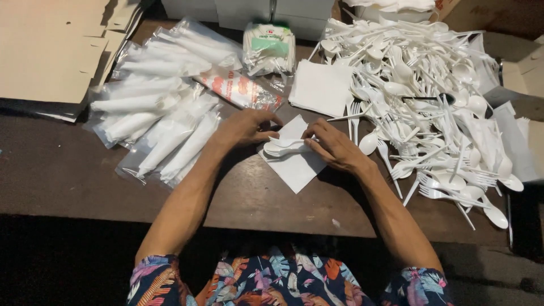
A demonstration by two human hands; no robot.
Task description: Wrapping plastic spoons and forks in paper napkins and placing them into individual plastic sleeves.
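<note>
Over a white napkin (294,164), both hands (243,127) (334,148) palm-down, fingers pinching white plastic spoons (286,147).

A white paper napkin (294,167) lies flat near the middle of the frame on the dark brown surface (68,170), turned like a diamond, with one corner pointing toward the lower edge of the picture and another toward the top. Across its middle rest white plastic spoons (286,147), nested together and lying crosswise, bowls toward the left. The napkin's upper right part is partly covered, and its upper corner shows just above the spoons. The lower half of the napkin is bare and smooth.
</note>
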